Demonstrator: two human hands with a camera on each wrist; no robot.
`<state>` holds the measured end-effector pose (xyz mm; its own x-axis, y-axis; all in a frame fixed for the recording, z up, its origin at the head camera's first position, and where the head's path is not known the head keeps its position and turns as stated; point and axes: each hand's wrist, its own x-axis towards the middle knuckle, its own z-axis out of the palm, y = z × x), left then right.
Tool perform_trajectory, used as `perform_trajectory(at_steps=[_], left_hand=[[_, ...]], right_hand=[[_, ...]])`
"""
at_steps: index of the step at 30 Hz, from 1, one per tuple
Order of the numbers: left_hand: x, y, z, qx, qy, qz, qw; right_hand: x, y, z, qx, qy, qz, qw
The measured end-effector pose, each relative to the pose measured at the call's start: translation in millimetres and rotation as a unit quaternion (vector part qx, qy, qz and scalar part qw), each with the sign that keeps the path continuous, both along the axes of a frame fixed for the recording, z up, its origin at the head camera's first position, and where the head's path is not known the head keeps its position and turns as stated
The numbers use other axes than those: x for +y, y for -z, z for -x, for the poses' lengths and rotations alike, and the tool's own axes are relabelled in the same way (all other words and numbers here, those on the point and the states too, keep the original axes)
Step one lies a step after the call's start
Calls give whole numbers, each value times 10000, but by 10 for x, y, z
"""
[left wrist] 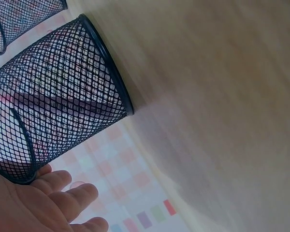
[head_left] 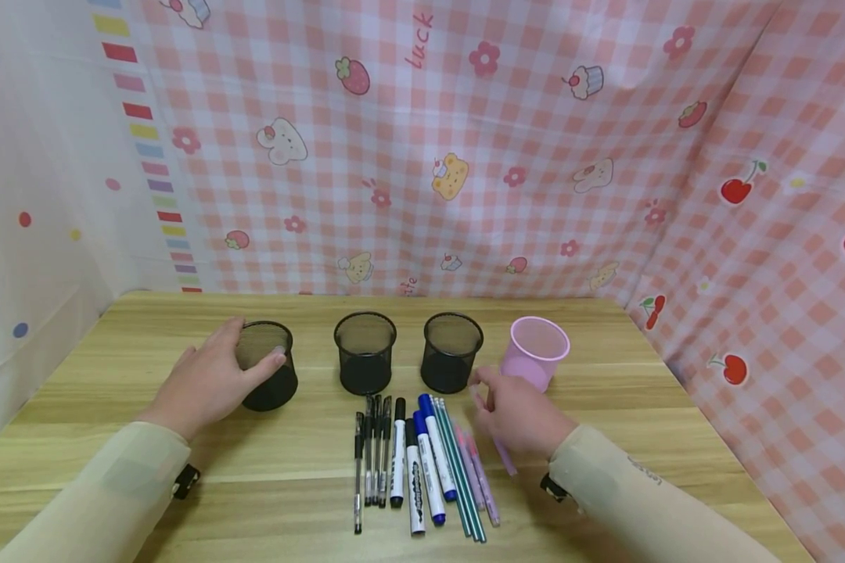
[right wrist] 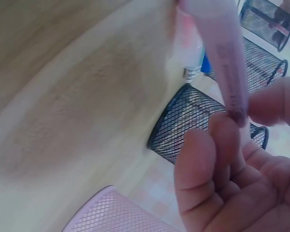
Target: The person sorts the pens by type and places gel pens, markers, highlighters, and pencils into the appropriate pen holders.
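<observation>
At the left, my left hand point(head_left: 207, 379) rests around the rim of a black mesh pen holder point(head_left: 271, 389), thumb across the opening and fingers on its far left side. The left wrist view shows that pen holder point(left wrist: 63, 92) upright, fingers point(left wrist: 70, 198) curving past its rim. On the right, my right hand point(head_left: 524, 414) pinches a light purple pen point(head_left: 505, 456) by one end between thumb and fingers. The pen point(right wrist: 226, 63) slants just above the table, in front of a pink mesh pen holder point(head_left: 538, 356) and beside the loose pens.
Two more black mesh pen holders point(head_left: 365, 367) point(head_left: 449, 367) stand in the row. Before them lie black gel pens point(head_left: 375, 461), black-capped markers point(head_left: 415, 493), blue-capped markers point(head_left: 440, 453), green pencils point(head_left: 465, 493) and two purple pens point(head_left: 486, 493). A checked cloth point(head_left: 422, 117) hangs behind the wooden table point(head_left: 267, 485).
</observation>
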<state>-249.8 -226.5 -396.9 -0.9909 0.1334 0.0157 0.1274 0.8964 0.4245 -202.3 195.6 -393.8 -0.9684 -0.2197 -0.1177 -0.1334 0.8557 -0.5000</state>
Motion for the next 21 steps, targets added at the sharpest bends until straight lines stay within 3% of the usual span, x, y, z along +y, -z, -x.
perform_trajectory(at_steps=[10, 21], left_hand=[[-1, 4, 3, -6, -12, 0, 10000], [-7, 3, -3, -38, -6, 53, 10000]], right_hand=[[-45, -61, 18, 596, 45, 846, 9946], [-144, -127, -6, 1267, 142, 1958, 9723]])
